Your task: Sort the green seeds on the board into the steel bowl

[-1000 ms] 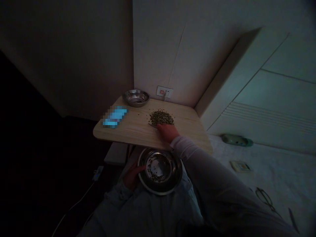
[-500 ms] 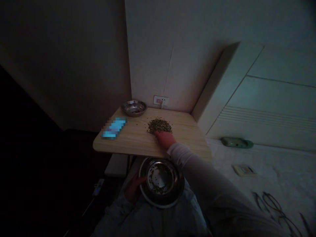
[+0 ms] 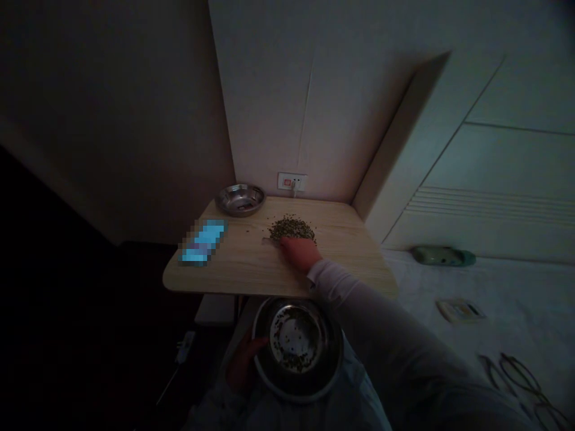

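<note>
My left hand [image 3: 245, 362] grips the left rim of a steel bowl [image 3: 332, 353] on my lap, its thumb over the edge. Small dark grains lie in the bottom of that bowl, which sits just below the table's front edge. On the wooden table [image 3: 242, 272] is a loose heap of small greenish-brown grains [image 3: 291, 227]. At the near side of the heap, my right hand [image 3: 300, 254] is closed on a thin flat piece [image 3: 270, 241], whose tip sticks out to the left. Most of that piece is hidden by the fingers, and its kind is unclear.
A second steel bowl [image 3: 241, 200] stands at the table's back left, with a lit phone [image 3: 203, 242], blurred out, in front of it. Behind is a wall socket [image 3: 291, 181]. On the white bed lie a green case [image 3: 442, 256], a small flat packet [image 3: 460, 311] and a dark cable [image 3: 521, 371].
The camera view has shifted slightly, so the table and lap bowl appear lower. My right hand stays beside the heap with the flat piece; my left keeps hold of the bowl.
</note>
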The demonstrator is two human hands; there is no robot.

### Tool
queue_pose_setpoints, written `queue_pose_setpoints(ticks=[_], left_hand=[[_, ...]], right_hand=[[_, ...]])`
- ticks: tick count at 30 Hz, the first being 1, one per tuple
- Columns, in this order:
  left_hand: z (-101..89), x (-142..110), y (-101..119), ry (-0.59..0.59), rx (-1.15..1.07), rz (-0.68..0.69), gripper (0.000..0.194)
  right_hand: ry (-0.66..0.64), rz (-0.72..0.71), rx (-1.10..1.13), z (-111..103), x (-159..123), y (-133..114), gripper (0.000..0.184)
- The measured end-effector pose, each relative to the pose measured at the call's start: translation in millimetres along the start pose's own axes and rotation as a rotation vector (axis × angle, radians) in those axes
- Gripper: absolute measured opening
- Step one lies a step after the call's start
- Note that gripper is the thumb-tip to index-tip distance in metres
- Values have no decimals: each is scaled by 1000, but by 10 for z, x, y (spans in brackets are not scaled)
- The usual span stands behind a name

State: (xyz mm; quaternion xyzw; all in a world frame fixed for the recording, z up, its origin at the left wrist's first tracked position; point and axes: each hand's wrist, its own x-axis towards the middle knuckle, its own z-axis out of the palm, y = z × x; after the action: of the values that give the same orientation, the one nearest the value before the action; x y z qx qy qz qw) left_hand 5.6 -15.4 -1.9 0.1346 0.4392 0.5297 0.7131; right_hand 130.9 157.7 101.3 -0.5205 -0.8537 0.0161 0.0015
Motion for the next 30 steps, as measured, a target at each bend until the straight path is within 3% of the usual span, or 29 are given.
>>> queue_pose_setpoints(ticks=[5, 13, 19, 27, 30], left_hand=[[-21, 20, 10, 35, 23, 10, 21], [-40, -57, -1, 220, 51, 17, 30], [29, -151, 124, 266, 89, 101, 25], [-124, -191, 175, 366, 1, -20, 44], [-167, -179, 165, 401, -3, -46, 41]], right_hand=[[50, 37, 45, -81, 101, 76, 35], [31, 22, 114, -43, 105, 193, 33], [18, -52, 143, -17, 58, 79, 33], [23, -211, 170, 20, 69, -86, 33], [21, -272, 174, 39, 128, -146, 33]])
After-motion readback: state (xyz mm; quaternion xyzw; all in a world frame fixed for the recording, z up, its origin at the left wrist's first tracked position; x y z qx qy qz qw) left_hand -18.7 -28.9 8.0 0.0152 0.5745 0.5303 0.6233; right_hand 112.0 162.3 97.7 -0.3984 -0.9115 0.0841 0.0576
